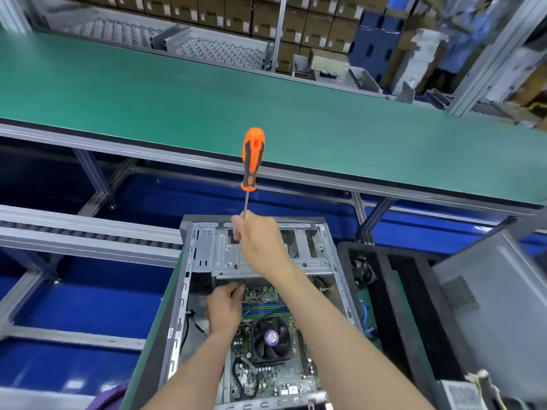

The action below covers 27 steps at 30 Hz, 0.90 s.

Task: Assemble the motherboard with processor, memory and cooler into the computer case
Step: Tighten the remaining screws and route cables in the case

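Motherboard (268,377): lies flat on the floor of the open computer case (189,279), near half of the interior, walls close on both sides.
Cooler (271,340): black fan with a purple hub, seated on the board's middle.
Memory (265,309): green and blue slots just beyond the fan, a thin black cable crossing them.
Drive cage (225,250): bare grey metal spanning the case's far end, roofing over the board's far edge.
Right hand (260,241): fingers pinched round the thin shaft of the screwdriver (252,158), orange-and-black handle upright above, tip down at the cage plate.
Left hand (225,306): inside the case at the board's far-left corner, fingers curled under the cage lip; whether they hold anything cannot be told.
Open room: green conveyor belt (177,93) beyond; black tray (393,276) just right of the case.
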Available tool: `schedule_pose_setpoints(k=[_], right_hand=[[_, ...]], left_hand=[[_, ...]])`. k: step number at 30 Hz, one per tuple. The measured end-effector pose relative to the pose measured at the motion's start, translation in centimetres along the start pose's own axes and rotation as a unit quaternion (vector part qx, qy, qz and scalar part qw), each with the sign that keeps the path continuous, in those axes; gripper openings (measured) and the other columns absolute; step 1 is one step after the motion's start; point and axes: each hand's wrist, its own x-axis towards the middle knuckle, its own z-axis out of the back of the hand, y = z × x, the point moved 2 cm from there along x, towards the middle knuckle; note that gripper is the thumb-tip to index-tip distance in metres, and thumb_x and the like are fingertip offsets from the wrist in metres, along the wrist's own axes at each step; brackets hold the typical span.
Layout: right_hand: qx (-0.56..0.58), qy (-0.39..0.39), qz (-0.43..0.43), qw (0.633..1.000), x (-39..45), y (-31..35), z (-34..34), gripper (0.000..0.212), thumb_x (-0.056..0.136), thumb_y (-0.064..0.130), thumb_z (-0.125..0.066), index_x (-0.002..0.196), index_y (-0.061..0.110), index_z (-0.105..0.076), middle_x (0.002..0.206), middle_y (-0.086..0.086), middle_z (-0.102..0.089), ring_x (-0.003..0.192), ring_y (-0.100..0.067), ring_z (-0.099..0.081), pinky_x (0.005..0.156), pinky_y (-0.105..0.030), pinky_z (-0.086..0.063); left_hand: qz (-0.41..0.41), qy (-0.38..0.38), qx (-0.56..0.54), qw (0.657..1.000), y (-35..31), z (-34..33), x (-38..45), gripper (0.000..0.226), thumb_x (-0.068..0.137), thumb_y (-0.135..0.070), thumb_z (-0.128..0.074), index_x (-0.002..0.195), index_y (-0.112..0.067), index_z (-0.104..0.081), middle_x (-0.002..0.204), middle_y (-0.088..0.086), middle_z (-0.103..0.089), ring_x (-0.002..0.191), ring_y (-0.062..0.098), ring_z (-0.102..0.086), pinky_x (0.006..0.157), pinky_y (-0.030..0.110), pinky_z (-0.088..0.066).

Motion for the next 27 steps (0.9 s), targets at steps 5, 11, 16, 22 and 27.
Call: schedule_pose_setpoints(k=[5, 11, 16, 22, 27], right_hand=[[-0.015, -0.045, -0.013, 0.999, -0.7, -0.1, 4.3, 0.023, 0.094, -0.003, -0.039, 0.078, 0.011, -0.049, 0.085, -0.008, -0.060, 0.068, -0.031, -0.058, 0.067, -0.044, -0.050], [-0.055, -0.031, -0.071, 0.995, -4.9, -3.0, 6.3, 0.026, 0.100, 0.004, -0.035, 0.078, 0.015, -0.041, 0.070, 0.001, -0.043, 0.062, -0.029, -0.041, 0.058, -0.038, -0.030], [-0.046, -0.012, -0.232, 0.972, -11.9, -9.4, 6.3, 0.027, 0.094, 0.003, -0.035, 0.072, 0.018, -0.035, 0.072, -0.008, -0.047, 0.065, -0.032, -0.037, 0.055, -0.038, -0.028], [0.026, 0.055, -0.442, 0.895, -21.4, -18.2, 3.7, 0.035, 0.097, 0.015, -0.041, 0.062, 0.017, -0.042, 0.081, -0.012, -0.060, 0.082, -0.036, -0.054, 0.061, -0.031, -0.034], [0.054, 0.154, -0.486, 0.859, -25.5, -20.9, -0.5, 0.034, 0.100, 0.013, -0.043, 0.066, 0.012, -0.046, 0.085, -0.023, -0.064, 0.080, -0.031, -0.057, 0.069, -0.034, -0.043]], left_hand=[[-0.039, 0.010, 0.017, 0.999, -1.3, 0.0, -0.8, 0.029, 0.096, -0.028, -0.064, 0.119, -0.012, -0.072, 0.101, 0.006, -0.076, 0.056, -0.006, -0.047, 0.065, 0.018, -0.043], [-0.126, 0.102, 0.041, 0.986, -3.0, 0.0, -2.5, 0.018, 0.094, -0.033, -0.066, 0.101, -0.023, -0.079, 0.097, -0.009, -0.075, 0.088, 0.007, -0.063, 0.083, 0.021, -0.040], [-0.168, 0.121, 0.047, 0.977, -3.1, -0.3, -3.5, 0.018, 0.093, -0.036, -0.066, 0.095, -0.025, -0.080, 0.079, -0.021, -0.071, 0.071, 0.000, -0.063, 0.072, 0.022, -0.042], [-0.188, 0.158, 0.101, 0.964, -2.6, -1.5, -3.5, 0.027, 0.095, -0.041, -0.063, 0.108, -0.023, -0.077, 0.112, -0.006, -0.074, 0.080, -0.005, -0.054, 0.096, 0.030, -0.044], [-0.196, 0.160, 0.120, 0.960, -2.0, -2.2, -3.1, 0.033, 0.094, -0.044, -0.062, 0.113, -0.020, -0.075, 0.119, -0.001, -0.071, 0.085, -0.003, -0.056, 0.105, 0.038, -0.042]])
